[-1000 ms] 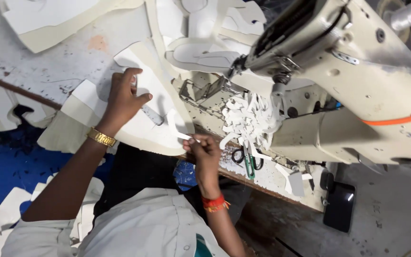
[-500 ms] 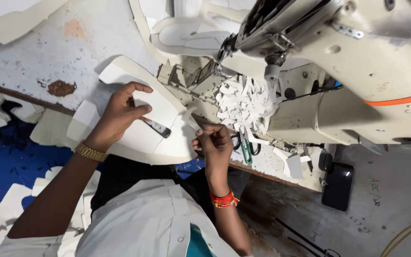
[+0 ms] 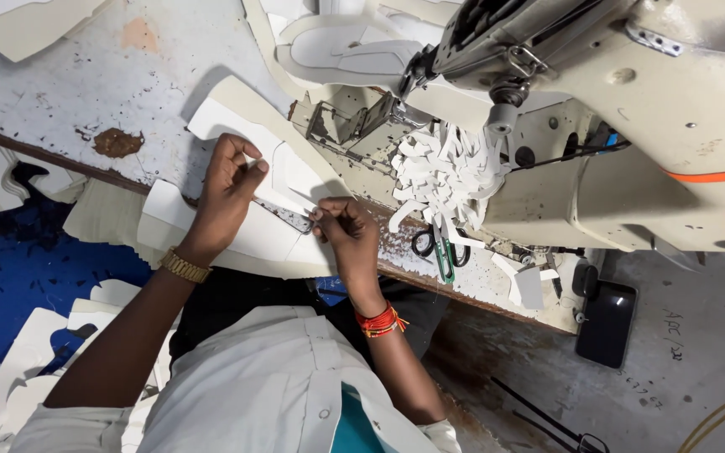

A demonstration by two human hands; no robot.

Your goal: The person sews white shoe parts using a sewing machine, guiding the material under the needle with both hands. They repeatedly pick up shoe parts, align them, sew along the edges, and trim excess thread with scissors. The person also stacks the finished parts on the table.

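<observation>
A white cut piece of sheet material (image 3: 274, 180) lies on the worn table (image 3: 86, 92) in front of the sewing machine (image 3: 631, 109). My left hand (image 3: 226, 189), with a gold watch at the wrist, presses down on the piece with curled fingers. My right hand (image 3: 346, 226), with red thread at the wrist, pinches the near edge of the same piece beside a narrow grey strip (image 3: 283, 216) on it. Both hands sit just left of the machine's needle area (image 3: 396, 105).
A pile of white offcuts (image 3: 446, 172) lies under the machine arm, with green-handled scissors (image 3: 440, 247) below it. More white cut pieces (image 3: 341, 46) lie at the back and on the blue floor (image 3: 10, 268) at left. A black box (image 3: 604, 319) hangs below the table edge.
The view has shifted so the table sits further right. My left hand has curled its fingers on the piece. My right hand has slid left to the piece's near edge.
</observation>
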